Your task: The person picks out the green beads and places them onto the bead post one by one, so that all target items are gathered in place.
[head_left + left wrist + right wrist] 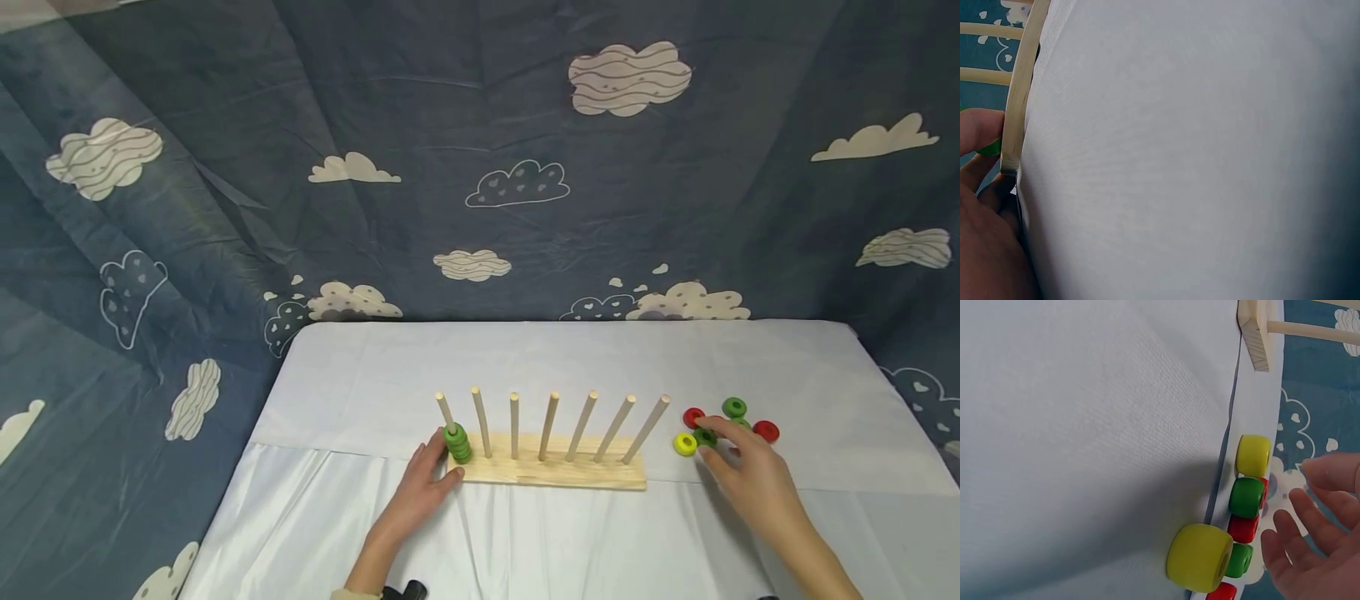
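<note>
A wooden peg rack point(555, 473) with several upright pegs stands in the middle of the table. Green rings point(457, 444) are stacked on its leftmost peg. My left hand point(422, 487) grips the rack's left end, thumb at the front edge and fingers round the side; the left wrist view shows the thumb point(982, 128) against the base. To the right of the rack my right hand point(753, 479) hovers over loose rings, fingers parted with nothing between them. Among these are a yellow ring point(1253, 455), a green ring point(1247, 497) and a red ring point(767, 431). The hand hides part of the group.
A white cloth point(360, 367) covers the table. Dark blue fabric with clouds point(480, 108) hangs behind it and along the left side. A larger-looking yellow ring point(1200, 557) sits nearest the right wrist camera. A small black object point(408, 590) shows beside the left sleeve.
</note>
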Demonstrator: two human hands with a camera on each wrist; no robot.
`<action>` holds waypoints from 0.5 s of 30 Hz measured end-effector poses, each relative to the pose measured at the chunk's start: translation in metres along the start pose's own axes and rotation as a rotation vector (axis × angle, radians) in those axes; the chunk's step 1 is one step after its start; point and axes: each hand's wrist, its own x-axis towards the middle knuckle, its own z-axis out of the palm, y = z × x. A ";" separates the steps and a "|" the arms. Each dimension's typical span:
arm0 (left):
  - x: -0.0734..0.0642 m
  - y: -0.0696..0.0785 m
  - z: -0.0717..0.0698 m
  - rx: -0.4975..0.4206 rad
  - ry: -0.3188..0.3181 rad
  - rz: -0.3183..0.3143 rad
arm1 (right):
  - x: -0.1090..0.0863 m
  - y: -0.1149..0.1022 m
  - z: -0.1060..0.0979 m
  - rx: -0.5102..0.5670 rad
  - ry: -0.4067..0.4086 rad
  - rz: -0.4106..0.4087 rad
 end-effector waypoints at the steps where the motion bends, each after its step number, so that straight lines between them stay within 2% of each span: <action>1: 0.000 0.000 0.000 0.000 0.001 -0.001 | 0.001 0.001 0.001 -0.004 -0.003 -0.001; 9: 0.000 -0.001 0.002 -0.001 -0.003 -0.001 | 0.006 0.005 0.005 -0.038 -0.055 0.048; 15: 0.001 -0.002 0.001 0.006 0.006 -0.001 | 0.005 0.009 0.004 -0.028 -0.037 0.027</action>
